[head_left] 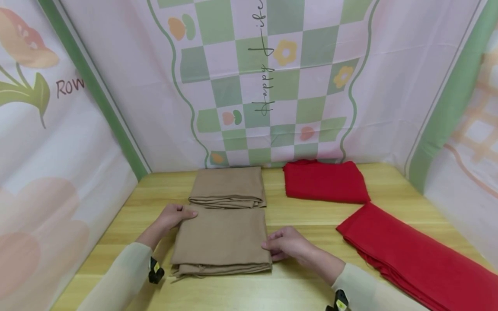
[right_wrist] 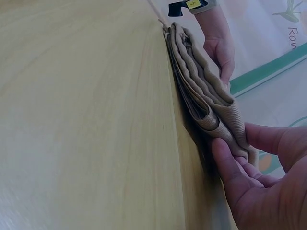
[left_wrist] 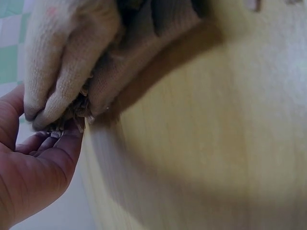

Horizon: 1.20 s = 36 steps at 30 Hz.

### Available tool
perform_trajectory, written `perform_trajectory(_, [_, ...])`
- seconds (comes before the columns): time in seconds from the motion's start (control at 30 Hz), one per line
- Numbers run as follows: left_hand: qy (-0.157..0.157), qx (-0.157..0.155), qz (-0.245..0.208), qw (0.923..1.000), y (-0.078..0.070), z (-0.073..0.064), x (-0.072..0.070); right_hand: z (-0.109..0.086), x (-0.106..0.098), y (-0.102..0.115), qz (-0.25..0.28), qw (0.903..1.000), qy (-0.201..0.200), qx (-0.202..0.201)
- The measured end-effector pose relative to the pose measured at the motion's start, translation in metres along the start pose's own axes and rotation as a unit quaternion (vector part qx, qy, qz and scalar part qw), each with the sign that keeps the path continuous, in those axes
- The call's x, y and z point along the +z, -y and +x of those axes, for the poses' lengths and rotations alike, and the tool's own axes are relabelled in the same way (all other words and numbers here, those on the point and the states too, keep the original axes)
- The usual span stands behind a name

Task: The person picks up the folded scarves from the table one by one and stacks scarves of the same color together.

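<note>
A folded brown cloth (head_left: 221,237) in several layers lies at the front middle of the table in the head view. At its far left corner, my left hand (head_left: 171,217) pinches the edge, thumb on top and fingers underneath. On the opposite side my right hand (head_left: 289,244) grips the right edge the same way. The right wrist view shows the stacked folds (right_wrist: 204,91) between that thumb and fingers. Frayed threads (left_wrist: 79,108) hang beside the left fingers in the left wrist view. Directly behind lies a second folded brown cloth (head_left: 229,183), close against the near one.
A folded red cloth (head_left: 324,181) sits at the back right of the wooden table (head_left: 144,190). Another, longer red cloth (head_left: 424,255) stretches along the right side, touching the first at a corner. Printed fabric walls (head_left: 155,129) enclose the table at the back and both sides.
</note>
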<state>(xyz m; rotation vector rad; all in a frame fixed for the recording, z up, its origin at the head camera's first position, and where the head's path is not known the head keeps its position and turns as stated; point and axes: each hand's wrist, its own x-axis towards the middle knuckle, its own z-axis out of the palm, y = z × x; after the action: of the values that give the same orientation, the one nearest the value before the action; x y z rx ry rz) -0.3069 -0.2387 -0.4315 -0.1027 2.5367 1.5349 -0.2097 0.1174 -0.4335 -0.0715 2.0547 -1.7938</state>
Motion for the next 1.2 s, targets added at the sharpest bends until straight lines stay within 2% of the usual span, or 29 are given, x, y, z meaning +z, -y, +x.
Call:
perform_trajectory(0.43, [-0.011, 0.002, 0.014, 0.9998, 0.001, 0.001, -0.002, -0.001, -0.004, 0.001, -0.015, 0.9997, 0.016, 0.013])
perform_trajectory(0.57, [-0.013, -0.003, 0.001, 0.9999, 0.0, 0.0, -0.004, -0.001, -0.005, 0.002, -0.012, 0.9996, 0.017, 0.017])
perform_trajectory(1.2, [0.005, 0.01, 0.003, 0.9999, -0.002, -0.005, -0.011, -0.003, -0.011, 0.007, -0.013, 0.9987, 0.048, 0.011])
